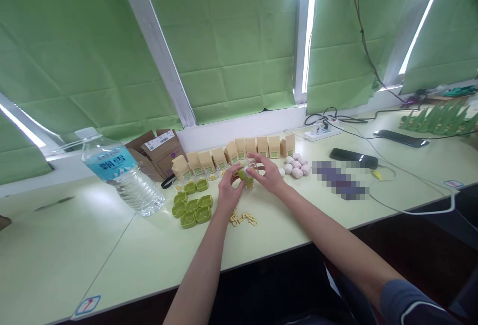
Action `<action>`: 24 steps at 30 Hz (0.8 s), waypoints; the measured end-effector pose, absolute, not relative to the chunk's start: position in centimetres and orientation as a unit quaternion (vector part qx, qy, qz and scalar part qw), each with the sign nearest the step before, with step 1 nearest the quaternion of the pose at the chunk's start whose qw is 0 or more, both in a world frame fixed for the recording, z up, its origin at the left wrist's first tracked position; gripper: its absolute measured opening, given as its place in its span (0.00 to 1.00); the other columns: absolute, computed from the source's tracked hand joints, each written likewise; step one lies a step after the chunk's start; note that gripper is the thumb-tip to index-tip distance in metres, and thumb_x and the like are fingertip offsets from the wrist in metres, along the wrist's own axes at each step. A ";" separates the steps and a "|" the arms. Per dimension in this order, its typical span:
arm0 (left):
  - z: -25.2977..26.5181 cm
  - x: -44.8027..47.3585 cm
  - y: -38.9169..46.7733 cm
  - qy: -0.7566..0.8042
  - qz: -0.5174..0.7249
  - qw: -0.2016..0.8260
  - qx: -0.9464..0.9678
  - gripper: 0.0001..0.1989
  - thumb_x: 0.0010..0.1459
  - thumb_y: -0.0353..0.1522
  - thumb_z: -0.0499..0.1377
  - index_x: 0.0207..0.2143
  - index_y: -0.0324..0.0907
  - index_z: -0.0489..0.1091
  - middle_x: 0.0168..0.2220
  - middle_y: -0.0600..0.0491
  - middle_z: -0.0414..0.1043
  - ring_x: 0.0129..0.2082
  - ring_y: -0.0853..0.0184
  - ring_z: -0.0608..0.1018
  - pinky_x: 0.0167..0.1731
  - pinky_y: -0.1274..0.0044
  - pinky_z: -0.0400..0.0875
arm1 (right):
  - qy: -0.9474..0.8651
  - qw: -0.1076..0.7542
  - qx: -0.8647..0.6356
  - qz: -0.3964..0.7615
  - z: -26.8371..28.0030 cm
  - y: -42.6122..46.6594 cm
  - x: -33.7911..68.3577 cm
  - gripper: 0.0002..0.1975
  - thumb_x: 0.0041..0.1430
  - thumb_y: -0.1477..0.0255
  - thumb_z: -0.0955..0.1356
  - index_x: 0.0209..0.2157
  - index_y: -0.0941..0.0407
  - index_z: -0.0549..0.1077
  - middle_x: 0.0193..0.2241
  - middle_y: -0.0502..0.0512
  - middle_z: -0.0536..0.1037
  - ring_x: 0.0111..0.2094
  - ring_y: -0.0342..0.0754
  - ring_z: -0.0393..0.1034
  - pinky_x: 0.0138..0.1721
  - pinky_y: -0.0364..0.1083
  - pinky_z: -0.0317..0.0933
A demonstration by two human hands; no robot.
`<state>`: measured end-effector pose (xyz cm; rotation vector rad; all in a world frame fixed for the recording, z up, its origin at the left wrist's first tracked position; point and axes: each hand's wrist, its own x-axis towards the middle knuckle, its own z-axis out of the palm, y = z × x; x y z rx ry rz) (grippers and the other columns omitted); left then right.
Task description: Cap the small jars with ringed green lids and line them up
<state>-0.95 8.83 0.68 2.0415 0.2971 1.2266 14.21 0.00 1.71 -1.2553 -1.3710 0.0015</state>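
My left hand [229, 188] and my right hand [269, 175] meet over the middle of the table, fingers closed around a small green plastic piece [243, 172]. A clear part with some yellow shows just under it; my fingers hide much of both. To the left sit several shallow green plastic cups [191, 204]. Several yellow plastic clips [248, 219] lie in front of my hands. Behind them stands a row of tan paper packets [219, 158] with green labels, with small clear pieces with yellow centres [212, 176] before it. Several pale pinkish balls [297, 172] are grouped right of my right hand.
A large water bottle [121, 173] leans at the left, near an open cardboard box [160, 153]. A pen [55, 203] lies farther left. To the right are a black phone [353, 158], another dark phone [401, 138], a power strip [323, 131] and a white cable [411, 212].
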 end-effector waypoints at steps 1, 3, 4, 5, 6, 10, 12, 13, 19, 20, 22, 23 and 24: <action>0.7 -0.9 8.8 0.117 0.476 0.361 0.793 0.20 0.56 0.30 0.62 0.52 0.46 0.68 0.56 0.47 0.69 0.54 0.62 0.75 0.53 0.65 0.74 | -0.589 0.599 -0.543 0.008 1.7 0.0 14.2 0.25 0.62 0.60 0.67 0.59 0.51 0.65 0.54 0.59 0.73 0.50 0.52 0.71 0.47 0.52 0.71; 0.6 -0.9 8.9 0.118 0.476 0.360 0.794 0.20 0.56 0.30 0.63 0.52 0.46 0.68 0.56 0.47 0.70 0.53 0.62 0.76 0.52 0.65 0.75 | -0.587 0.600 -0.543 0.020 1.7 0.0 14.3 0.25 0.62 0.59 0.67 0.59 0.51 0.65 0.53 0.59 0.74 0.51 0.52 0.71 0.47 0.51 0.72; 0.6 -0.9 8.9 0.118 0.476 0.360 0.794 0.21 0.56 0.30 0.63 0.52 0.45 0.68 0.55 0.46 0.70 0.52 0.62 0.77 0.52 0.65 0.75 | -0.586 0.602 -0.542 0.025 1.7 0.0 14.3 0.25 0.62 0.59 0.67 0.59 0.51 0.65 0.53 0.58 0.74 0.51 0.51 0.71 0.46 0.50 0.72; 0.6 -1.0 8.9 0.118 0.476 0.359 0.794 0.21 0.55 0.30 0.63 0.52 0.45 0.68 0.55 0.46 0.70 0.51 0.62 0.77 0.52 0.65 0.76 | -0.585 0.605 -0.539 0.028 1.7 0.0 14.3 0.25 0.62 0.59 0.67 0.58 0.51 0.65 0.52 0.59 0.75 0.51 0.51 0.71 0.46 0.50 0.72; 0.6 -1.0 8.9 0.119 0.477 0.358 0.794 0.21 0.55 0.30 0.63 0.52 0.45 0.68 0.55 0.46 0.71 0.50 0.62 0.78 0.51 0.66 0.76 | -0.585 0.607 -0.536 0.031 1.7 0.1 14.3 0.24 0.62 0.59 0.67 0.58 0.52 0.66 0.52 0.59 0.75 0.51 0.51 0.71 0.46 0.50 0.72; 0.5 -1.0 8.9 0.126 0.471 0.351 0.799 0.22 0.55 0.31 0.63 0.53 0.46 0.68 0.53 0.46 0.72 0.47 0.63 0.79 0.48 0.67 0.77 | -0.590 0.607 -0.531 0.034 1.7 0.1 14.1 0.22 0.63 0.59 0.66 0.56 0.52 0.67 0.52 0.59 0.75 0.52 0.51 0.71 0.47 0.50 0.71; 0.5 -1.0 8.8 0.129 0.466 0.348 0.803 0.22 0.55 0.32 0.64 0.53 0.46 0.68 0.53 0.46 0.73 0.46 0.63 0.79 0.47 0.67 0.78 | -0.593 0.602 -0.533 0.034 1.7 0.1 14.0 0.22 0.63 0.59 0.66 0.56 0.52 0.68 0.52 0.59 0.74 0.52 0.51 0.71 0.47 0.51 0.71; 0.5 -1.0 8.8 0.129 0.465 0.347 0.804 0.22 0.56 0.32 0.64 0.53 0.46 0.68 0.53 0.46 0.73 0.46 0.63 0.79 0.47 0.68 0.78 | -0.595 0.601 -0.533 0.033 1.7 0.1 14.0 0.21 0.63 0.59 0.66 0.55 0.52 0.68 0.52 0.59 0.74 0.52 0.51 0.71 0.47 0.51 0.71; 0.6 -1.0 8.8 0.122 0.461 0.351 0.806 0.22 0.56 0.33 0.63 0.54 0.47 0.68 0.54 0.47 0.72 0.44 0.65 0.80 0.48 0.68 0.77 | -0.597 0.590 -0.542 0.032 1.6 0.1 14.1 0.20 0.63 0.60 0.66 0.54 0.52 0.70 0.52 0.59 0.75 0.51 0.51 0.71 0.47 0.50 0.71; 0.5 -1.0 8.8 0.121 0.460 0.353 0.805 0.22 0.56 0.33 0.63 0.54 0.47 0.68 0.54 0.48 0.72 0.44 0.65 0.80 0.48 0.68 0.77 | -0.598 0.589 -0.543 0.034 1.6 0.1 14.1 0.19 0.64 0.60 0.66 0.53 0.52 0.71 0.51 0.59 0.75 0.51 0.51 0.71 0.47 0.50 0.71; 0.5 -1.0 8.9 0.121 0.459 0.360 0.803 0.22 0.56 0.33 0.64 0.54 0.47 0.68 0.54 0.47 0.72 0.42 0.65 0.80 0.48 0.68 0.78 | -0.603 0.584 -0.543 0.036 1.7 0.1 14.0 0.18 0.64 0.60 0.66 0.52 0.52 0.71 0.51 0.58 0.75 0.51 0.51 0.71 0.46 0.49 0.71; 0.5 -1.0 8.9 0.120 0.458 0.364 0.802 0.22 0.56 0.33 0.64 0.54 0.47 0.68 0.53 0.47 0.72 0.42 0.65 0.81 0.47 0.68 0.78 | -0.606 0.582 -0.541 0.034 1.7 0.1 14.0 0.17 0.64 0.60 0.65 0.51 0.52 0.72 0.50 0.58 0.75 0.51 0.51 0.70 0.47 0.50 0.70; 0.4 -1.0 8.9 0.120 0.460 0.367 0.799 0.22 0.56 0.33 0.64 0.54 0.47 0.68 0.53 0.47 0.72 0.41 0.65 0.81 0.47 0.68 0.78 | -0.611 0.580 -0.539 0.029 1.8 0.0 13.9 0.17 0.64 0.61 0.65 0.51 0.52 0.72 0.50 0.58 0.75 0.51 0.51 0.70 0.49 0.50 0.69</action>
